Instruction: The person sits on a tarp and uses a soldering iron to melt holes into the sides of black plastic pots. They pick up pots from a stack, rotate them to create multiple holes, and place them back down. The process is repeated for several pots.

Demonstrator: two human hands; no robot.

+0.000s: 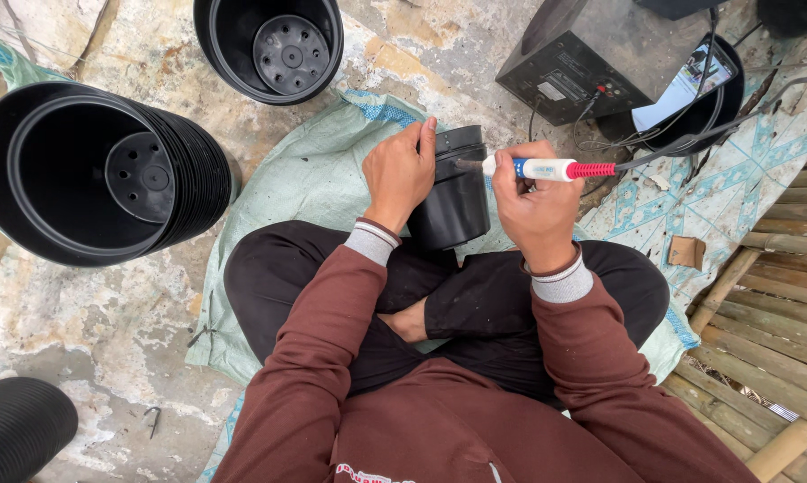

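I sit cross-legged on a pale green sack (314, 179). My left hand (399, 170) grips the side of a small black plastic pot (457, 201) that stands upside down in front of my legs. My right hand (533, 201) holds a white soldering iron (547, 168) with a blue band and a red grip. The iron points left, and its dark tip touches the pot's upper edge. A cable runs from the iron's red end off to the right.
A stack of nested black pots (99, 174) lies on its side at the left. A single black pot (269, 45) stands upright at the top. A dark box with cables (600, 58) and a phone (685, 85) are at the upper right. Bamboo slats (770, 304) lie right.
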